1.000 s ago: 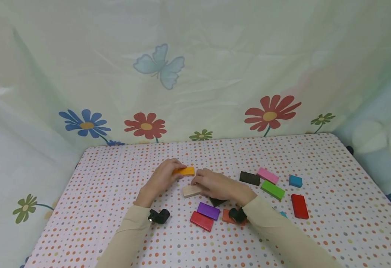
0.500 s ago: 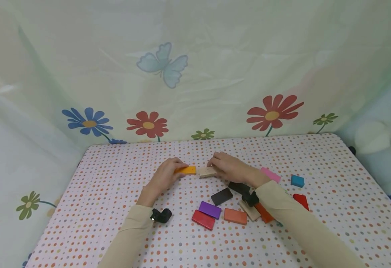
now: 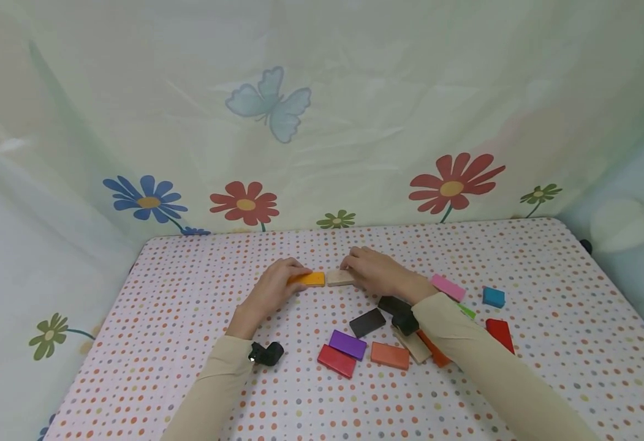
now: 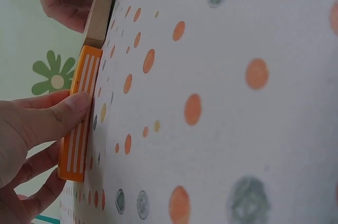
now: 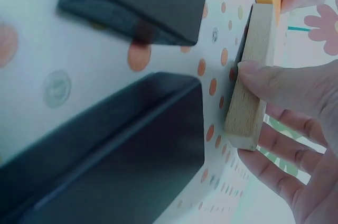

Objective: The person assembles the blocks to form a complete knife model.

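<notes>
My left hand point(image 3: 277, 286) pinches an orange block point(image 3: 314, 280), thumb on its near side and fingers behind. White stripes run along that block's side in the left wrist view. To its right, my right hand point(image 3: 378, 272) grips a plain wooden block point(image 3: 339, 278) between thumb and fingers. Both blocks lie lengthwise in one line on the dotted tabletop. Their ends are close together, overlapping in the right wrist view, where the thumb presses the near face of the wooden block point(image 5: 252, 71).
Nearer me lie two black blocks point(image 3: 367, 323), a purple block point(image 3: 347, 345), a red block point(image 3: 336, 361), an orange-red block point(image 3: 390, 355) and another wooden block point(image 3: 413, 346). Pink point(image 3: 448, 287), blue point(image 3: 494, 297) and second red point(image 3: 500, 334) blocks lie right. A curtain point(image 3: 355, 110) hangs behind the table.
My right hand has carried the wooden block away from me and rightward, turning it in line with the orange block, then slightly closer to it. My left hand has stayed on the orange block.
</notes>
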`<state>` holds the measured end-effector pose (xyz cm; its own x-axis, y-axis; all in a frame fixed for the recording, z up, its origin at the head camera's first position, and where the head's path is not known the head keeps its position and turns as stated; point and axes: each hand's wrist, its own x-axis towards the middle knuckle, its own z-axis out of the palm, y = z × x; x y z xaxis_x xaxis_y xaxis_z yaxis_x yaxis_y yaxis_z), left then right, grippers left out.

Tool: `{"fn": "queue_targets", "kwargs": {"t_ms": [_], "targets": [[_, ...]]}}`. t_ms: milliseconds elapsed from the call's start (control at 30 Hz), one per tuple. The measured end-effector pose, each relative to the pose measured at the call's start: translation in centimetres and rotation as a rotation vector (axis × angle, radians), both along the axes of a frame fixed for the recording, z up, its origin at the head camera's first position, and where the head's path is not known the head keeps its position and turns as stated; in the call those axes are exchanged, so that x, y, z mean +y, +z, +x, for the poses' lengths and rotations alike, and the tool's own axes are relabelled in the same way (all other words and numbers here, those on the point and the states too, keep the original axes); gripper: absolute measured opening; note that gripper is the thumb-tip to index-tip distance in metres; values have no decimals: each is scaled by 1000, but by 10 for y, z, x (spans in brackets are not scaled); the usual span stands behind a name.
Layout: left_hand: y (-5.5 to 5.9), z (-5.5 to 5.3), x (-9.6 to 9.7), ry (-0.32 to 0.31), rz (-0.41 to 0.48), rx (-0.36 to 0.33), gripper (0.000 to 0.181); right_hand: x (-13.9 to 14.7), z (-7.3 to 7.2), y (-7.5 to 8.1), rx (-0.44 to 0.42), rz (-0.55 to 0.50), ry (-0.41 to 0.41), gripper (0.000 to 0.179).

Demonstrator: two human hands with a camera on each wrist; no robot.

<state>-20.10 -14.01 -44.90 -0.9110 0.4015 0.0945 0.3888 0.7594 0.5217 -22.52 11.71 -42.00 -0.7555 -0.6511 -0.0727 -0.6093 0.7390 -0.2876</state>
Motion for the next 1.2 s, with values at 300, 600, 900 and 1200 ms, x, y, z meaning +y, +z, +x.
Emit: {"fn": "queue_targets", "kwargs": {"t_ms": [300,600,900,1200], "targets": [[-2,-1,-2,-4,14,2,31,-5,-3,-1,-36,-26,12,29],[-5,-1,-4,1,78,-32,32,-9,-3,-4,-38,-27,-15,34],[-7,-4,-7,3,140,-97,33,5,5,13,-75,-195,-44,42],[-6,-5,-8,-12,132,-91,32,42,27,33,-133,-230,-51,32]]}}
